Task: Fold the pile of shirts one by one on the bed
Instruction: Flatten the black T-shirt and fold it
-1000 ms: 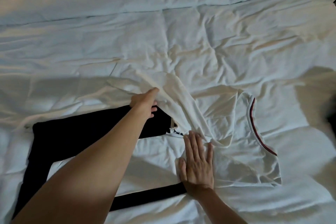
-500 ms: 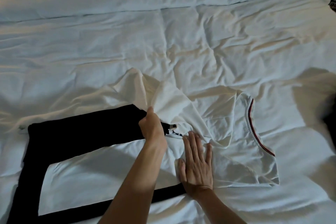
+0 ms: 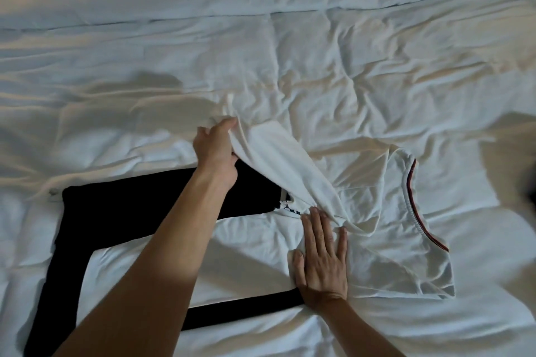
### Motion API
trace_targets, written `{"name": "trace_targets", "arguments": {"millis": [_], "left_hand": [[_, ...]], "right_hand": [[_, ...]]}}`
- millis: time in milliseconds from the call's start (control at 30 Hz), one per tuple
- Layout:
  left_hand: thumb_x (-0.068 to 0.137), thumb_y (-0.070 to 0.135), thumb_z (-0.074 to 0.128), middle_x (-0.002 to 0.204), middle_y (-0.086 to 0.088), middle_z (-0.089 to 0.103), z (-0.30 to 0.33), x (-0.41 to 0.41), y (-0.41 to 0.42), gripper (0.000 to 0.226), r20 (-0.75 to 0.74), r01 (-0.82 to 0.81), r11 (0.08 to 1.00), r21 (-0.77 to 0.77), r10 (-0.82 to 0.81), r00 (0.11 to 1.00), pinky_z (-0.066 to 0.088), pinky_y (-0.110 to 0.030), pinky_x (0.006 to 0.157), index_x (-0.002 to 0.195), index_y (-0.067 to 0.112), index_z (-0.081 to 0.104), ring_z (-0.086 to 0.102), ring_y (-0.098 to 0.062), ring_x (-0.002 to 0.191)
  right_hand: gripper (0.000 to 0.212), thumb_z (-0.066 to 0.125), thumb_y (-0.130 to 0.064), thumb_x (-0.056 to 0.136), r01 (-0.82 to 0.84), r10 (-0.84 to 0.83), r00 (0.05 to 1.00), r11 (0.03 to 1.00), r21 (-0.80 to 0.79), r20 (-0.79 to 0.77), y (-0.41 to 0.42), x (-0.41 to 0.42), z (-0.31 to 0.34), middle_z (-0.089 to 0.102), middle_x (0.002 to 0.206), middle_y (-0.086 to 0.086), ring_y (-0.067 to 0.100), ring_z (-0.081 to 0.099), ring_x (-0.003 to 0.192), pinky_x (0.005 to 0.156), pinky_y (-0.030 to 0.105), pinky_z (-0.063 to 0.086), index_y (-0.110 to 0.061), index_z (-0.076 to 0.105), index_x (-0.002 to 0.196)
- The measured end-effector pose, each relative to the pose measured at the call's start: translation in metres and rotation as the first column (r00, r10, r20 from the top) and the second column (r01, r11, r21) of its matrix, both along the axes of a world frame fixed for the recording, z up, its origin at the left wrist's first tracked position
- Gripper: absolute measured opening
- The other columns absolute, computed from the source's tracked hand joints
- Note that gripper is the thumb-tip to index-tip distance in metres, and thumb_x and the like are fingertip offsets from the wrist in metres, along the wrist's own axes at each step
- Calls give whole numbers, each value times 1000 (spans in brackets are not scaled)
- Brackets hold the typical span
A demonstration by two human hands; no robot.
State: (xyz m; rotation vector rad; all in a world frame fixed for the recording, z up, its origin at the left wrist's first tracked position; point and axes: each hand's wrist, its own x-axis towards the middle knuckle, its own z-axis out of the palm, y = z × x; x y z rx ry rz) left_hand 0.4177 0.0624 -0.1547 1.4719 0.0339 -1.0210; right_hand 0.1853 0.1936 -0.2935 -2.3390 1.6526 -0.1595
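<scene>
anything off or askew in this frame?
Nothing damaged or spilled. The white shirt lies flat on the bed except for one bunched sleeve, lifted by the left hand mid-fold. The right hand presses the shirt flat. The bedding is wrinkled throughout.

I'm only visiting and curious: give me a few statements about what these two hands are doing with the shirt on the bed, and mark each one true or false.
1. The left hand holds up a sleeve of the white shirt. True.
2. The right hand is clenched in a fist. False: it lies flat, fingers straight, pressing the shirt down.
3. The shirt's collar has a dark and red trim. True.
4. The shirt is already folded into a neat square. False: it lies spread out, one sleeve lifted.
5. The bed has a dark blue cover. False: the cover is white and wrinkled.
</scene>
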Motion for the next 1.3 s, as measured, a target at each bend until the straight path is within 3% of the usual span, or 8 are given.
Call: {"name": "trace_targets", "arguments": {"millis": [100,333,500,600,767,967,1067,1300], "left_hand": [[82,3,67,90,0,70,0,1,49,30,26,-113,990,-83,115,993,53,-29,66,107,18,64,69,-14,77],[92,4,54,110,0,69,-62,36,144,25,-322,-307,951,-40,278,905,60,-35,84,93,23,69,67,-17,103],[99,27,56,117,2,72,-52,54,144,36,-254,-274,954,-122,236,938,56,-41,93,136,23,57,70,-15,106],[101,26,51,114,4,73,-41,66,146,32,-217,-248,947,-203,204,955,60,-38,84,133,24,56,71,-14,103],[99,16,57,116,-3,69,-77,71,184,41,-214,-307,951,30,306,928,61,-34,60,140,18,55,70,-16,94],[95,19,64,121,-7,69,-81,73,191,38,-215,-292,954,66,299,930,63,-36,69,133,15,59,69,-21,103],[93,15,67,128,-13,65,-83,71,189,39,-189,-267,960,79,277,942,62,-35,69,131,10,59,70,-22,100],[94,0,60,129,-9,63,-75,59,188,42,-33,-209,978,19,210,977,62,-34,62,135,10,56,63,-29,113]], "right_hand": [[74,40,-40,86,-4,4,1000,1000,0,6,0,-1,0,16,165,0,17,12,152,119,57,14,-16,29,155],[75,39,-40,86,-16,15,1000,1000,-5,-10,0,-1,-3,16,165,1,17,11,152,119,58,13,-15,27,155],[74,38,-40,87,-11,11,1000,1000,-15,-10,2,0,-1,16,165,2,18,11,152,119,58,14,-14,27,155],[73,37,-39,87,-13,12,1000,1000,-28,-18,2,1,0,17,164,2,19,12,152,119,59,15,-13,29,155],[74,36,-38,86,-17,16,1000,999,-28,-11,2,0,3,17,164,3,18,13,152,119,58,14,-13,28,155],[64,34,-34,93,-58,72,983,994,-88,170,1,-8,14,21,163,3,19,21,150,116,56,22,-17,31,154],[49,35,-28,98,28,34,952,980,-199,305,-8,-25,22,35,156,10,27,44,132,101,47,37,-17,44,146],[39,46,-22,90,103,-62,986,959,-264,158,-69,-26,33,67,99,3,33,58,88,73,44,41,-14,63,124]]}}
